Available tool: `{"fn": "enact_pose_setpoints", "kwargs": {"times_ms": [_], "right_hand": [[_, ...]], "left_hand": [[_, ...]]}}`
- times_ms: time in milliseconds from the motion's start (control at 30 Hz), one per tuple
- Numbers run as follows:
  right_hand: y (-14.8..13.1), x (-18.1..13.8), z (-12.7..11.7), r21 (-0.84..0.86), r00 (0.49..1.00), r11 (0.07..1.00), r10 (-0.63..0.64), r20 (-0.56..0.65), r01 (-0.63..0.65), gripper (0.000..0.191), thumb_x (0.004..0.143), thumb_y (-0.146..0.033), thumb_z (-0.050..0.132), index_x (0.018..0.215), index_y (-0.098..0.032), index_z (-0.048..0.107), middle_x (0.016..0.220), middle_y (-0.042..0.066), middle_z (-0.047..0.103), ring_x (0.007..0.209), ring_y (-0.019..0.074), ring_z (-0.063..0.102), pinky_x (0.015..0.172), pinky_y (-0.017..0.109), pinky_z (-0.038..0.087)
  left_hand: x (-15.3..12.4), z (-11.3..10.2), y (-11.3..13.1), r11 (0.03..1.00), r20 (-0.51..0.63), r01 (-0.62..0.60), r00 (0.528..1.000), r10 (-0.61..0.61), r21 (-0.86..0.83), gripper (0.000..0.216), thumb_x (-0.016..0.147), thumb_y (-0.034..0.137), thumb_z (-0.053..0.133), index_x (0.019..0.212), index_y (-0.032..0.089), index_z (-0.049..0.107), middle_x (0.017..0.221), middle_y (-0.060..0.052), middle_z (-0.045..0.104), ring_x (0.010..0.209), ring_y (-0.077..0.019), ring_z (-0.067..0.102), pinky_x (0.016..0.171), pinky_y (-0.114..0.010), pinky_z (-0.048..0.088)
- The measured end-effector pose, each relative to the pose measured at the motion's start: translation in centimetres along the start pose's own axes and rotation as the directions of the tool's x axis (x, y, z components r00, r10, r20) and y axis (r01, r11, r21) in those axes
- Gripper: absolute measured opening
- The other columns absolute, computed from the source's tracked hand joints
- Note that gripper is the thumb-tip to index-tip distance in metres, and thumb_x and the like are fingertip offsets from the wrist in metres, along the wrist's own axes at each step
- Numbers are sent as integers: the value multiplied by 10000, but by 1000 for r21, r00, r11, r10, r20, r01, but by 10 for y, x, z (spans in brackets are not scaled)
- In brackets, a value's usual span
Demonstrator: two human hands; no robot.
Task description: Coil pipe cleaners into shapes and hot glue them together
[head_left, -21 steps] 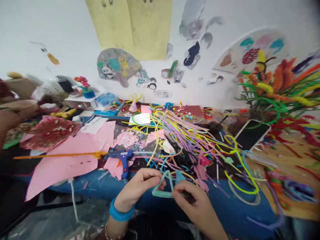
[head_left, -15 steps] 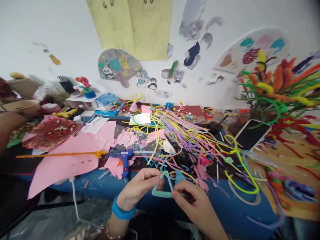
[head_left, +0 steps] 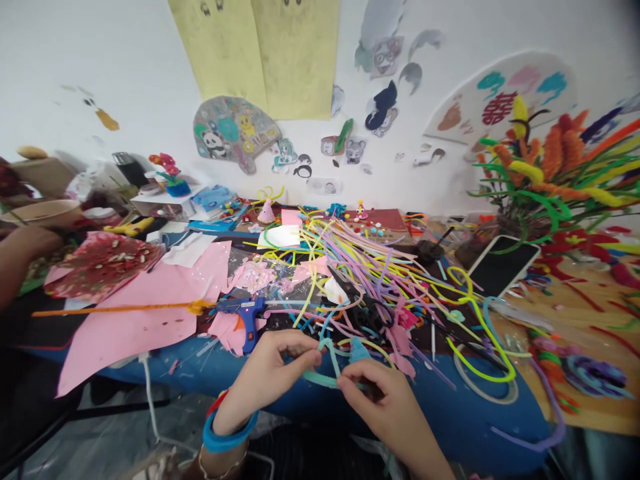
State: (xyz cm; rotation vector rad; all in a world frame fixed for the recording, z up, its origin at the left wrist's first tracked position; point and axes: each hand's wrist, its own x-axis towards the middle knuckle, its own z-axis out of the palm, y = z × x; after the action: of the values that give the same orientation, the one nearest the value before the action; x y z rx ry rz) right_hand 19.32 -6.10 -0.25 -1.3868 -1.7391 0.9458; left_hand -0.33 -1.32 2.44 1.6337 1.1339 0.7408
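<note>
Between my two hands is a light teal pipe cleaner bent into an angular loop. My left hand, with a blue band at its wrist, pinches the loop near its upper corner. At the lower right corner my right hand grips it between thumb and fingers. A small blue fuzzy piece shows just behind the right fingers; whether it is joined to the loop I cannot tell. Behind my left hand lies a blue glue gun. A heap of pastel pipe cleaners spreads beyond both hands.
Pink sheets and a long orange stem lie at left. Another person's hand is at the far left. On the right are a phone, a bundle of fuzzy stems and yellow pipe cleaners. Black scissors rest mid-table.
My left hand has shifted slightly and turned, with its wrist lower and further left. The teal loop looks narrower and its left side is now mostly behind my left fingers.
</note>
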Motion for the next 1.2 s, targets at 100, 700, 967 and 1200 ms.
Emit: {"fn": "enact_pose_setpoints", "kwargs": {"times_ms": [100,700,967,1200], "right_hand": [[1,1,1,-2,1000,1000,-3,-5,3,197,863,-279,566,703,-196,645,644,-15,619,581,117,543,542,206,390],[9,6,-5,43,998,999,25,64,-28,201,857,-281,569,690,-184,627,644,-21,597,618,117,543,570,210,382],[9,10,-9,103,987,995,-21,159,4,181,845,-257,587,685,-187,636,674,-12,614,631,120,532,570,219,376],[13,11,-8,172,984,985,-17,178,-14,190,826,-277,596,662,-182,615,673,-8,611,652,129,548,619,226,411]], "left_hand": [[0,2,-1,1000,-28,19,999,-19,5,201,831,293,626,794,129,737,731,-74,743,674,-195,685,639,-261,519],[15,7,-11,977,61,60,997,-49,-203,199,852,318,616,906,146,701,724,-52,743,607,-183,713,576,-254,535],[24,8,-12,850,303,156,953,5,-503,338,832,446,640,770,120,707,679,-49,670,603,-157,629,606,-260,482],[25,26,-26,639,335,248,942,16,-728,311,755,414,730,672,115,708,712,-86,697,686,-167,598,684,-259,436]]}}
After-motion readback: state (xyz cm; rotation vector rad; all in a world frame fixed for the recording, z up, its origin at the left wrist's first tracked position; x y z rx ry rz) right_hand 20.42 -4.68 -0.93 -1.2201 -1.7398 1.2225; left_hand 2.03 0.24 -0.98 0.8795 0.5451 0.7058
